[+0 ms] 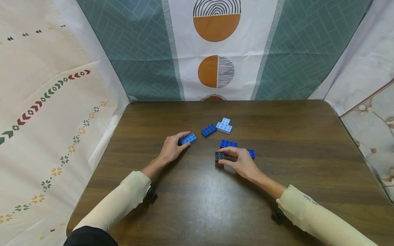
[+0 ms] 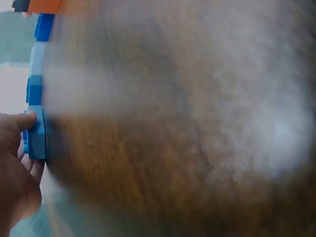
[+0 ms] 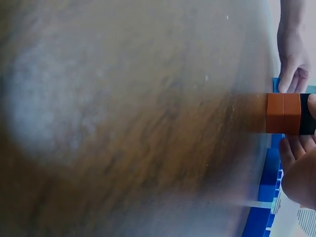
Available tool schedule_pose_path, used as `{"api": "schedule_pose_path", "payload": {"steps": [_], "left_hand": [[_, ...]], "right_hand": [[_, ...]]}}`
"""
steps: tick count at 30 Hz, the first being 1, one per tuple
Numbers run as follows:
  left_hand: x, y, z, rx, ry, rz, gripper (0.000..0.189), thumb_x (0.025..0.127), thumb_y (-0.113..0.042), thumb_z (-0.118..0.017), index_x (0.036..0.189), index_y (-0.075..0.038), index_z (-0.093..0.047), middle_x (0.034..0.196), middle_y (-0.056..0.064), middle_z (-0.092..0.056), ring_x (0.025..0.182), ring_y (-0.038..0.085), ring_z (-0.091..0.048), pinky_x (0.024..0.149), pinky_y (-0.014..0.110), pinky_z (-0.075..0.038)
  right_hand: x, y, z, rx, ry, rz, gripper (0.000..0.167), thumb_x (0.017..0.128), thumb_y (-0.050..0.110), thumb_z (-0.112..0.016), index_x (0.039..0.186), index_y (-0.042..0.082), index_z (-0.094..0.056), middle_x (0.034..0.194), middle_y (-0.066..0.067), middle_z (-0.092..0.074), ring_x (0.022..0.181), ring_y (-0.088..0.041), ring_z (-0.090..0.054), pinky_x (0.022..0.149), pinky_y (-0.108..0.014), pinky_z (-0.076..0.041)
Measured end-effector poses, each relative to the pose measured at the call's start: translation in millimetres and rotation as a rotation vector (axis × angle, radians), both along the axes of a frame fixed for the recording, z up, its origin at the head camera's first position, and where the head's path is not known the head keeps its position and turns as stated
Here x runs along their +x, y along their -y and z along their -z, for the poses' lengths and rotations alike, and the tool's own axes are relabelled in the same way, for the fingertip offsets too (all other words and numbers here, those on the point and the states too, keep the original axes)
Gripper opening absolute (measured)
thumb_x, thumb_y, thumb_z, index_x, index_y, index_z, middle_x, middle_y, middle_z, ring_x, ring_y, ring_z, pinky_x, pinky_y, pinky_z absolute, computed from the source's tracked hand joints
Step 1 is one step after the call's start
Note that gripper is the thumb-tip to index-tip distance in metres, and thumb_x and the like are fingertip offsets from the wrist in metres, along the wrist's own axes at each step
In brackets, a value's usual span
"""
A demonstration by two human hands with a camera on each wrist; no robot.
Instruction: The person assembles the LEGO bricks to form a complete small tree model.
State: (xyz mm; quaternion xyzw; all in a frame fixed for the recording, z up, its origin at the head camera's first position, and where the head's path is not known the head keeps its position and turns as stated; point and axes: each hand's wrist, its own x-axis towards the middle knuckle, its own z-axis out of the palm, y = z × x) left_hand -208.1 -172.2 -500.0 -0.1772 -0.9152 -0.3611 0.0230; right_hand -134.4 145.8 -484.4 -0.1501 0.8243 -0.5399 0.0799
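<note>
The near edge of a medium-blue brick (image 1: 188, 138) is pressed by the thumb of the left hand (image 1: 171, 149) and its far side by the fingers, so that it is pinched while lying studs up on the table (image 1: 197, 205), left of the table's middle. By the right hand (image 1: 241, 162), a black brick (image 1: 219, 156) is grasped between thumb and fingers, nearer and farther right than the medium-blue one. Beneath the black brick, an orange section (image 3: 283, 113) crossed by a seam is shown in the right wrist view; whether its base is touching the table cannot be told.

Just beyond the right hand, a dark-blue brick (image 1: 228, 143) is seen, partly covered by the fingers; a second blue brick (image 1: 251, 153), to its right, is mostly hidden behind the hand. To the right of the medium-blue brick and slightly farther off, another brick of deep blue (image 1: 209, 131) is laid at a slant, its far right corner close to a stepped light-blue shape (image 1: 224, 126).

Both forearms are covered by pale sleeves (image 1: 320, 213). Beyond the table's far edge, a patterned cloth (image 1: 217, 48) is hung, with green sides and orange half-circles on white.
</note>
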Motion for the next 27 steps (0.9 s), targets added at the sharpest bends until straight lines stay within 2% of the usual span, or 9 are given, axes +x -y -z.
{"api": "schedule_pose_path", "payload": {"steps": [6,12,19,24,27], "left_hand": [[-0.6,-0.2,-3.1,0.009,-0.004,0.021,0.048,0.1,-0.02,-0.078,0.146,-0.012,-0.066,0.142,0.008,-0.068,0.128,0.027,-0.065,0.107,0.049,-0.052],[3.6,-6.1,-8.5,0.029,-0.007,0.082,0.047,0.1,-0.02,-0.079,0.145,-0.013,-0.067,0.141,0.01,-0.068,0.124,0.026,-0.067,0.105,0.051,-0.053],[18.4,-24.0,-22.7,0.099,0.012,0.196,0.047,0.099,-0.02,-0.08,0.144,-0.016,-0.068,0.142,0.007,-0.068,0.123,0.02,-0.067,0.103,0.043,-0.055],[28.1,-38.5,-32.6,0.135,0.01,0.299,0.045,0.098,-0.02,-0.08,0.142,-0.015,-0.07,0.141,0.004,-0.069,0.125,0.015,-0.066,0.104,0.039,-0.055],[32.4,-44.6,-36.2,0.157,0.016,0.341,0.045,0.098,-0.019,-0.08,0.141,-0.014,-0.07,0.139,0.002,-0.07,0.124,0.014,-0.066,0.103,0.037,-0.055]], "right_hand": [[0.2,0,-1.3,0.012,0.002,0.007,0.036,0.093,0.017,-0.086,0.127,0.017,-0.077,0.131,-0.008,-0.073,0.123,-0.029,-0.07,0.101,-0.05,-0.056],[0.2,0,-1.3,0.019,0.007,0.014,0.036,0.092,0.018,-0.086,0.127,0.017,-0.077,0.133,-0.009,-0.072,0.124,-0.031,-0.069,0.101,-0.051,-0.056],[-0.9,0,-2.0,0.015,-0.002,0.011,0.036,0.092,0.019,-0.086,0.127,0.016,-0.078,0.132,-0.009,-0.073,0.125,-0.031,-0.069,0.102,-0.052,-0.055],[-1.3,0,-2.3,0.01,-0.014,0.004,0.037,0.092,0.02,-0.087,0.127,0.014,-0.077,0.132,-0.01,-0.073,0.125,-0.033,-0.068,0.102,-0.052,-0.055],[-1.1,0,-2.2,0.009,-0.019,-0.003,0.038,0.092,0.02,-0.086,0.128,0.013,-0.077,0.134,-0.011,-0.072,0.126,-0.034,-0.068,0.103,-0.053,-0.054]]}}
